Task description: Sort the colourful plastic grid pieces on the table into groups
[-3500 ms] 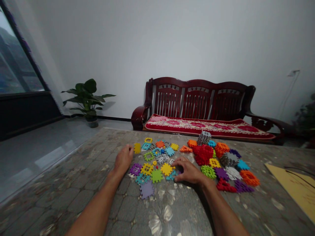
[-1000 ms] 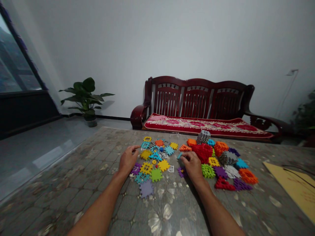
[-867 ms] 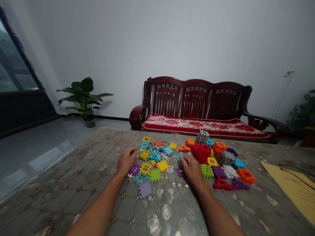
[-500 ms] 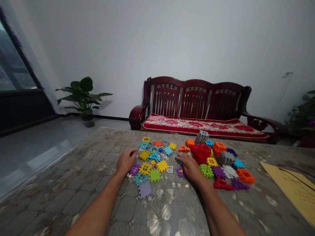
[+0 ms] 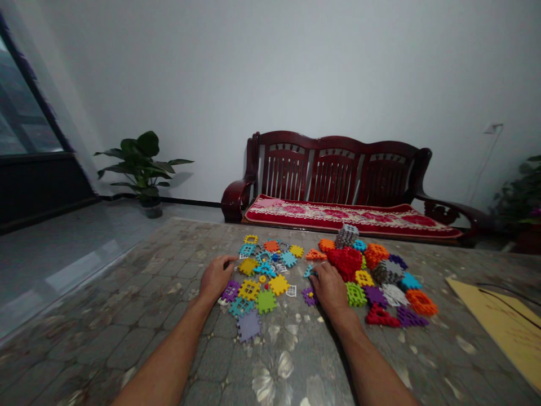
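Observation:
My left hand [image 5: 217, 277] rests on the table at the left edge of a spread of flat plastic building pieces. Its fingers are parted and nothing is in them; a purple window piece [image 5: 231, 291] lies just beside it. My right hand [image 5: 328, 285] is on the other side, fingertips drawn together at the edge of a small teal building piece [image 5: 308, 270], which lies low over the table. A purple piece with a yellow dot [image 5: 309, 296] sits in front of that hand. Between the hands are a yellow piece [image 5: 279, 285], a green piece [image 5: 266, 301] and a small white window frame [image 5: 291, 291].
Right of my right hand stand assembled shapes: a red block [image 5: 345, 263], a grey one [image 5: 389, 272] and an orange ring [image 5: 421, 303]. A yellow board [image 5: 499, 327] with a dark cable lies at the right. Behind the patterned table [image 5: 169, 316] is a wooden bench [image 5: 338, 169].
My right hand has shifted slightly right and its stretched fingers have drawn in, leaving more of the teal piece showing. My left hand has stayed in place.

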A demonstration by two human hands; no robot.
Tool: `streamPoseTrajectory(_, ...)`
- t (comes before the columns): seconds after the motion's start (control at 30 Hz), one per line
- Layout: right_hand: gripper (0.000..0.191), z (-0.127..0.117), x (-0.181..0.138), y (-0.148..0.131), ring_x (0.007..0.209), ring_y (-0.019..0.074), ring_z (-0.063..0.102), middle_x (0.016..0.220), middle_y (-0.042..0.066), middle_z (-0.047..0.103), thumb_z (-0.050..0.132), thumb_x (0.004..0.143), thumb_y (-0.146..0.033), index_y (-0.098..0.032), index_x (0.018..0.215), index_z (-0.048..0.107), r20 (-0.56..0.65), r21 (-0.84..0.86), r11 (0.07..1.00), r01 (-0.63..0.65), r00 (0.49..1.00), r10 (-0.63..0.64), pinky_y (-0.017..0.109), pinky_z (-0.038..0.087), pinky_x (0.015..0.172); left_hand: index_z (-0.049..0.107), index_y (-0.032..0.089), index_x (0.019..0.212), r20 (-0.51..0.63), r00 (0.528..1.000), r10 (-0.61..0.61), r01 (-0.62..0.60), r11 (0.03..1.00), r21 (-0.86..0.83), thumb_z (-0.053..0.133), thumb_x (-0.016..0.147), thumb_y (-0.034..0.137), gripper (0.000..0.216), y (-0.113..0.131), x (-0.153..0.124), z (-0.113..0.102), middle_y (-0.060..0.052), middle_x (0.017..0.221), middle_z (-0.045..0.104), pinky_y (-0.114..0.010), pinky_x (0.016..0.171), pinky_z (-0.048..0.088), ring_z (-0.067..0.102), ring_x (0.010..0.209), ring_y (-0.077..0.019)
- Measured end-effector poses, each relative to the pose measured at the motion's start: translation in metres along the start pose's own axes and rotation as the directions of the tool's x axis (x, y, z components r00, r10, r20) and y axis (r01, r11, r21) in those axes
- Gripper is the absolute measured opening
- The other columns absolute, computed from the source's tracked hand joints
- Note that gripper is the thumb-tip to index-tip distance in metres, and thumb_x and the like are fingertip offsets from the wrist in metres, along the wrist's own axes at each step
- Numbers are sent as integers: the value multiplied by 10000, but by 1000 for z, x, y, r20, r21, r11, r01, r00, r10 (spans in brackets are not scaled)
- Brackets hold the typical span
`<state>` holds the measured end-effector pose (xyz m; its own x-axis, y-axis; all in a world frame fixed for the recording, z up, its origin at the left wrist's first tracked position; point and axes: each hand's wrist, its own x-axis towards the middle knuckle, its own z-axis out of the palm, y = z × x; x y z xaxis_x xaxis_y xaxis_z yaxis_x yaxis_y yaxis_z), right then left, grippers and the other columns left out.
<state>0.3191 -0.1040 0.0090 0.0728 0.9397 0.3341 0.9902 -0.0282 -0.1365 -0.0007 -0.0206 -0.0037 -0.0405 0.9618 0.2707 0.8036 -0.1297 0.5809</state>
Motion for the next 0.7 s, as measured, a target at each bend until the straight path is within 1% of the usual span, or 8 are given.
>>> streamPoseTrajectory(0.07,116,3,0,1,1009,230,582,1032,80,663,577,924,-233,-206,943,688,-14,32,999,40,999,-40,294,414,848,746,224,1037,-1,1000,4,-4,1000,-1,513,851,189,300,0,0,0,-51,1079,726,-302,895,497,657,992,-199)
streamPoseTrajectory(0.13,119,6,1,2,993,228,581,1008,81,662,565,921,-214,-211,915,684,-29,57,997,54,998,-53,295,413,843,746,230,1034,1,1000,4,-4,1000,1,514,849,185,300,0,0,1,-48,1075,726,-299,887,498,658,987,-196)
streamPoseTrajectory(0.23,137,8,3,4,969,234,579,1005,95,657,551,912,-190,-206,922,687,-52,63,998,20,999,-17,305,410,819,744,233,1031,2,1000,0,0,1000,8,512,855,186,296,0,-1,1,-46,1074,725,-298,889,496,659,986,-194)
streamPoseTrajectory(0.33,164,6,4,6,962,242,577,1003,112,655,530,911,-169,-191,922,692,-43,44,999,-14,999,16,313,401,810,742,226,1026,9,1000,3,-3,1000,18,511,859,188,287,0,-1,1,-46,1079,722,-295,897,491,658,999,-193)
streamPoseTrajectory(0.47,188,1,3,3,982,258,570,1031,125,658,516,908,-155,-175,960,696,-44,39,999,-16,999,18,333,397,838,744,226,1008,19,1000,5,-6,1000,25,514,856,186,278,0,-1,1,-42,1082,723,-291,906,486,655,1010,-192)
streamPoseTrajectory(0.57,195,-1,0,-8,1018,256,564,1046,107,667,522,905,-152,-184,993,693,-77,107,992,62,996,-54,333,401,873,746,224,996,18,1000,-14,14,1000,3,511,857,187,275,0,0,1,-44,1085,723,-293,903,486,655,1009,-191)
streamPoseTrajectory(0.7,206,-1,-4,-34,1015,233,579,1033,67,686,539,891,-140,-221,1002,693,-100,260,947,188,981,-167,316,414,893,750,225,977,14,1000,-23,23,1000,-21,517,853,183,267,1,0,1,-41,1065,728,-292,891,489,657,983,-188)
